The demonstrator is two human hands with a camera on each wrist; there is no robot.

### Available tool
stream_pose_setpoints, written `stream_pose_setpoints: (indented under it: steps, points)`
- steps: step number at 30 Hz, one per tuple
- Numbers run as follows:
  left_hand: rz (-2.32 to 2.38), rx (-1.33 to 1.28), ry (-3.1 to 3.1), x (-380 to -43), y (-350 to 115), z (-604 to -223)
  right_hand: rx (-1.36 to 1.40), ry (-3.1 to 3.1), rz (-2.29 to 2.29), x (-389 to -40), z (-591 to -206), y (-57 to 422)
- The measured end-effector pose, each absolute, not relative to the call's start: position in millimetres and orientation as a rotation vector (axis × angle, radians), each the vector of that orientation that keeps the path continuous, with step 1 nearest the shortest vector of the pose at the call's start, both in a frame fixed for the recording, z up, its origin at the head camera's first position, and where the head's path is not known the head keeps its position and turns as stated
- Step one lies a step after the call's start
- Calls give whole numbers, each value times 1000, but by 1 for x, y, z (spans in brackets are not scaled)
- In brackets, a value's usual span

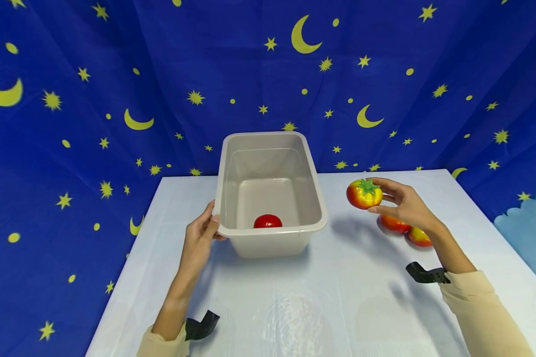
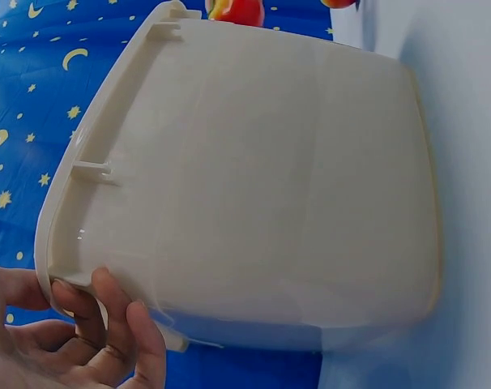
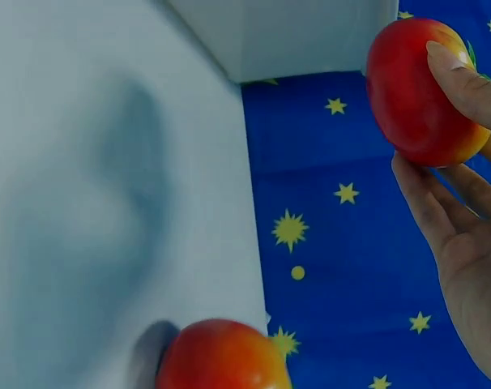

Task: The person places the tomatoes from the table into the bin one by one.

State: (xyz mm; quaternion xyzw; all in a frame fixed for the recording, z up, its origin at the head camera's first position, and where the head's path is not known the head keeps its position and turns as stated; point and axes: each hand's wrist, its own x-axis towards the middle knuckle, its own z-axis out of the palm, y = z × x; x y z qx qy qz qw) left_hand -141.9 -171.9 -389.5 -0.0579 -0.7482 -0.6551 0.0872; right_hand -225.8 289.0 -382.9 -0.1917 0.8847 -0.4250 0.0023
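A deep beige plastic bin (image 1: 268,244) stands on the white table, with a red fruit (image 1: 268,221) lying inside near its front wall. My left hand (image 1: 200,234) grips the bin's rim at the front left corner, thumb over the edge and fingers beneath, as the left wrist view also shows. To the right of the bin, my right hand (image 1: 404,201) holds a red and yellow tomato (image 3: 416,93) with a green leafy top, raised above the table between thumb and fingers. Below that hand lie two more red-yellow tomatoes (image 1: 394,224), partly hidden by the hand and wrist.
The white table (image 1: 268,307) reaches back to a blue curtain (image 1: 250,64) printed with yellow moons and stars. Black wrist straps (image 1: 426,273) sit at both sleeve cuffs. The bin's tall walls rise between the two hands.
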Motion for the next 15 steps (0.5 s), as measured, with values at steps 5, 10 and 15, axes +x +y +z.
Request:
stream_pose_setpoints:
  steps: [5,10,15]
  points:
    - [-1957,-175,-2222,-142,-172,-389,-567,2749,-1365,-231,-375,277]
    - [-1963,-162,-2223,-142,-172,-389,-615,2724,-1383,-236,-366,266]
    - [-1962,-145,-2229,-142,-172,-389,-629,2679,-1409,-241,-358,252]
